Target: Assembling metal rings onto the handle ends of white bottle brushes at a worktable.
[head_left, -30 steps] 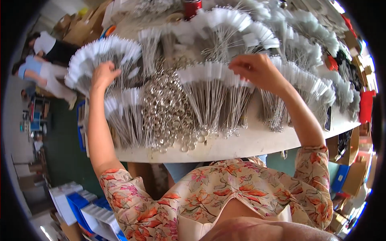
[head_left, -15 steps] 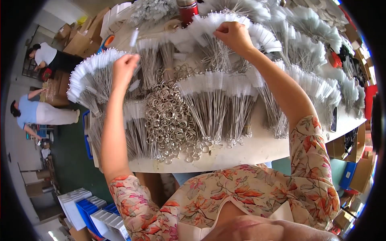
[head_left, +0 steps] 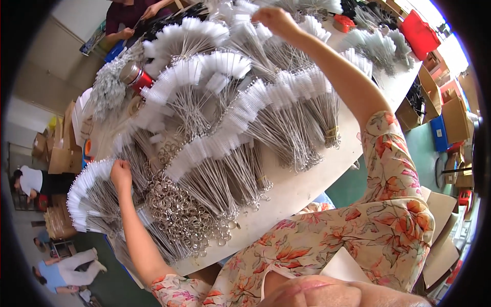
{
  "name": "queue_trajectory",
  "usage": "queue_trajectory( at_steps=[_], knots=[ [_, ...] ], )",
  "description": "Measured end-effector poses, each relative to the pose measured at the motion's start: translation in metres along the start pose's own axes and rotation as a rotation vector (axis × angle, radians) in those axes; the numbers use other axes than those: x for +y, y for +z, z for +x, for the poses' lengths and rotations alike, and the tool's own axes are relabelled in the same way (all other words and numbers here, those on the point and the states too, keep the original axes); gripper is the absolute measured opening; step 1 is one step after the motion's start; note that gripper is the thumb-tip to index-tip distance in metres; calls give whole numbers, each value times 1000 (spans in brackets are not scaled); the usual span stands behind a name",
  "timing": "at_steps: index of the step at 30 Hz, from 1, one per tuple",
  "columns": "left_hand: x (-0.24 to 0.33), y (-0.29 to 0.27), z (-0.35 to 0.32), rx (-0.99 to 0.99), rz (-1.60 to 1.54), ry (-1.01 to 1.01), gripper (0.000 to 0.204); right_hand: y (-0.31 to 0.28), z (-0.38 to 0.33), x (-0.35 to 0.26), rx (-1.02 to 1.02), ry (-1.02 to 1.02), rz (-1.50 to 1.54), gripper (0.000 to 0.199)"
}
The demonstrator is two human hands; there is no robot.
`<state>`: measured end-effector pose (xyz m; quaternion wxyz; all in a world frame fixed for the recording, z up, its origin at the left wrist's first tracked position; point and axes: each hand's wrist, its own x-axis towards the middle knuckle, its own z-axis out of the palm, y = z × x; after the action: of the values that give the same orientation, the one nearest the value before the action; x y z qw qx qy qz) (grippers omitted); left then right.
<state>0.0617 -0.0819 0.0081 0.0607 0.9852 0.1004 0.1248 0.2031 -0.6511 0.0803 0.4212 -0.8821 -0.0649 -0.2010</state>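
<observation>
My left hand (head_left: 121, 175) is closed beside a fanned bundle of thin wire brushes with white bristle heads (head_left: 82, 187), at the left of the table. Whatever its fingers hold is too small to make out. Stretched toward the far side, my right hand (head_left: 276, 19) has its fingers curled in above more bundled brushes (head_left: 250, 38); I cannot see what is between them. A heap of loose metal rings (head_left: 176, 204) lies between brush bundles near the front. Right of the rings, brush bundles (head_left: 204, 176) lie with their looped wire ends toward me.
A red flask (head_left: 135, 77) stands at the far left, near a grey-white bristly pile (head_left: 105, 87). An orange tape roll (head_left: 88, 148) is by the left edge. Another person (head_left: 135, 20) works across the table. Cardboard boxes (head_left: 458, 120) and a red bag (head_left: 419, 35) are at the right.
The view has swung to the right, so the table appears tilted and a person across it shows. My right hand reaches farther out; my left hand has lowered beside the left brush bundle.
</observation>
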Motion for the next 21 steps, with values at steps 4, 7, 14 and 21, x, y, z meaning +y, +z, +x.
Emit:
queue_trajectory(
  at_steps=[4, 7, 14, 21],
  knots=[
    [17, -34, 0, 397, -304, 36, 18, 36, -5, 19, -265, 17, -177, 20],
    [67, -82, -22, 528, -788, 8, 17, 58, -12, 27, -316, 75, -345, 20],
    [120, -107, -149, 213, -1463, -371, 16, 61, -32, 0, -252, 67, -500, 17],
    [132, -79, -233, 84, -1526, -470, 14, 73, -31, -4, -231, 123, -500, 18]
  ],
)
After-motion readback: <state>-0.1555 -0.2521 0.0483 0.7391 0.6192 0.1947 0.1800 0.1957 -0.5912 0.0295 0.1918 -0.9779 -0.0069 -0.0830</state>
